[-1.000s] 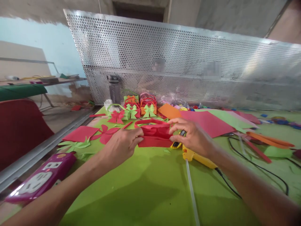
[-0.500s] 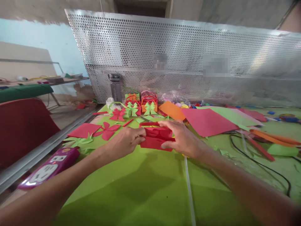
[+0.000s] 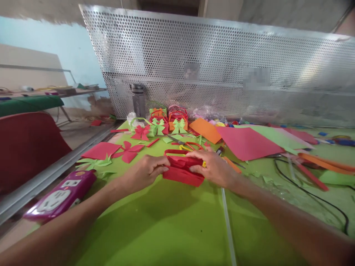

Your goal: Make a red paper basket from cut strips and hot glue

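A small red paper bag [image 3: 183, 171] with a loop handle is held over the green tabletop [image 3: 166, 221], its open top facing me. My left hand [image 3: 151, 168] pinches the bag's left edge between thumb and fingers. On the other side, my right hand [image 3: 212, 166] grips the right end, thumb at the front and fingers over the back rim. Just behind the bag lie scissors [image 3: 191, 146] with red and yellow handles, partly hidden. Beyond them stand finished small paper bags [image 3: 177, 123] with paper bows on their fronts.
A purple power strip [image 3: 62, 195] lies at the left. Red flower-shaped paper [image 3: 127, 151] and a red sheet [image 3: 101, 150] sit behind it. Large pink paper [image 3: 248, 142], an orange sheet [image 3: 205, 130] and a black cord [image 3: 310, 201] are at the right. A bottle [image 3: 138, 99] stands by the perforated metal panel [image 3: 222, 55].
The red paper bag has come slightly lower and tilted, and my right thumb has moved from its front face to its upper rim. More of the scissors shows behind.
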`<action>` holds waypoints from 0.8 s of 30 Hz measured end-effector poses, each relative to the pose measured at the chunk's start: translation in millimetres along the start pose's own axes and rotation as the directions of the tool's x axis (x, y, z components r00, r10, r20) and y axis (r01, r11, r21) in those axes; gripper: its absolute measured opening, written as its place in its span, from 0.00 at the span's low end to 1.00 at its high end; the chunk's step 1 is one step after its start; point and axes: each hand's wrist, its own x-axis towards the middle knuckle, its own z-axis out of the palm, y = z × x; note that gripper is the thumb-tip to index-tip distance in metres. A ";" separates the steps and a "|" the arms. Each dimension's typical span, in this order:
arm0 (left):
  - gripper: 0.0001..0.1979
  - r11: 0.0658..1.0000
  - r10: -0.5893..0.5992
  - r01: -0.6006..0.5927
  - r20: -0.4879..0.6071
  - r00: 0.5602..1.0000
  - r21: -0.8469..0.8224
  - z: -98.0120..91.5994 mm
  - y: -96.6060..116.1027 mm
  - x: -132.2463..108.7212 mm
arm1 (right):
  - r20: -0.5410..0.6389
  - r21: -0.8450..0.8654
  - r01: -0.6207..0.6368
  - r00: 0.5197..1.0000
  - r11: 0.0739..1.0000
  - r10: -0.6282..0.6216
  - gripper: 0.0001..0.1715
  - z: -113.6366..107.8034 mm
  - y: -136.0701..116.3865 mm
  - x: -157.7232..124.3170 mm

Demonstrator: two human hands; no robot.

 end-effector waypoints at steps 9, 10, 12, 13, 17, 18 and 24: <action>0.09 0.998 -0.054 0.054 0.016 0.998 -0.017 1.6 -1.9 -5.0 | 0.006 -0.024 0.013 1.000 1.000 -0.012 0.12 4.5 -6.6 -3.5; 0.09 0.998 -0.054 0.055 0.017 0.998 -0.012 1.9 -2.2 -5.2 | 0.014 -0.020 -0.008 1.000 1.000 0.008 0.13 2.7 -8.0 -3.6; 0.08 0.998 -0.060 0.060 0.023 0.998 -0.004 2.4 -2.1 -5.3 | 0.035 -0.010 -0.050 0.998 0.999 0.050 0.14 0.1 -10.2 -3.5; 0.08 0.998 -0.064 0.064 0.026 0.998 -0.002 2.6 -1.7 -5.3 | 0.042 -0.001 -0.061 0.997 0.998 0.061 0.15 -0.4 -10.9 -3.6; 0.09 0.998 -0.060 0.060 0.018 0.998 0.002 3.8 0.7 -5.1 | 0.028 0.002 -0.019 0.999 1.000 0.019 0.16 2.5 -10.7 -4.5; 0.09 0.999 -0.052 0.052 0.010 0.999 0.000 4.3 1.1 -5.0 | 0.019 -0.012 -0.005 1.000 1.000 0.005 0.16 4.0 -10.3 -4.9; 0.07 0.999 0.019 -0.018 -0.042 0.999 0.033 6.6 0.8 -5.2 | -0.011 -0.028 0.013 1.000 1.000 -0.013 0.15 10.5 -9.1 -6.5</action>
